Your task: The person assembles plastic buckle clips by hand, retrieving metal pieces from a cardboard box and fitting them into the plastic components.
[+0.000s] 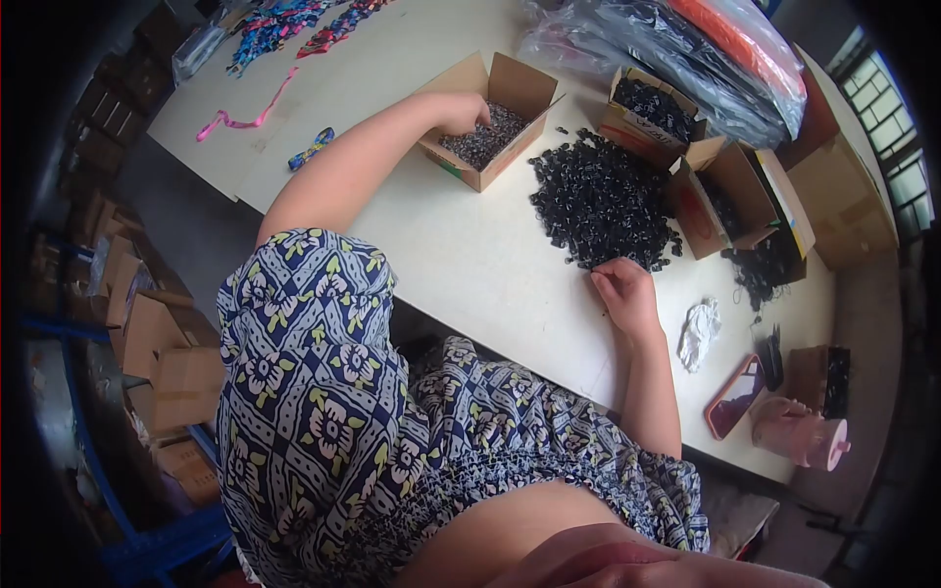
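My left hand [465,114] reaches over the edge of an open cardboard box [527,143] holding many small metallic pieces [477,149]; its fingertips are bent down at the pieces, and what they pinch, if anything, is too small to name. At the near edge of a wide pile of small black parts [598,201] is my right hand [627,294], thumb and forefinger pressed together, with a tiny dark thing at the tips that I cannot make out.
Behind the pile stand boxes of black parts [652,118]. Plastic-wrapped bundles [676,59] lie at the back. A white cloth [700,334], a phone [735,397] and a pink cup [799,433] are at the right. Colourful straps [279,34] lie far left.
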